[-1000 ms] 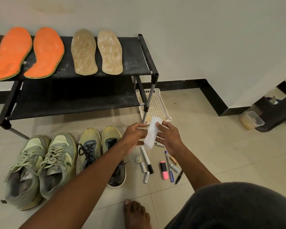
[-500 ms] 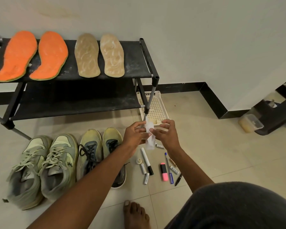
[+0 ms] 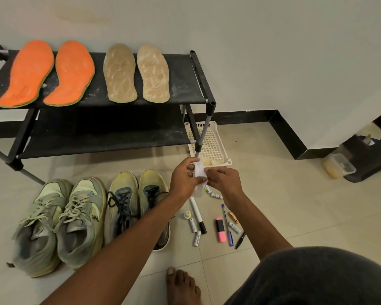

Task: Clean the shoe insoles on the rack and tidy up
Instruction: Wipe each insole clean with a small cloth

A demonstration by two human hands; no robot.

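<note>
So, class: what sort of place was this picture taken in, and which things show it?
Probably a home entryway or hall corner: a black shoe rack against the wall, worn sneakers on the tiled floor.

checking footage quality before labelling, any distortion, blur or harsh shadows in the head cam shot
Head view: wide-angle bend curves the rack rails and the skirting; lighting soft and even, only faint shadows under the shoes; the wipe between left hand and right hand looks slightly washed out; otherwise sharp.
</note>
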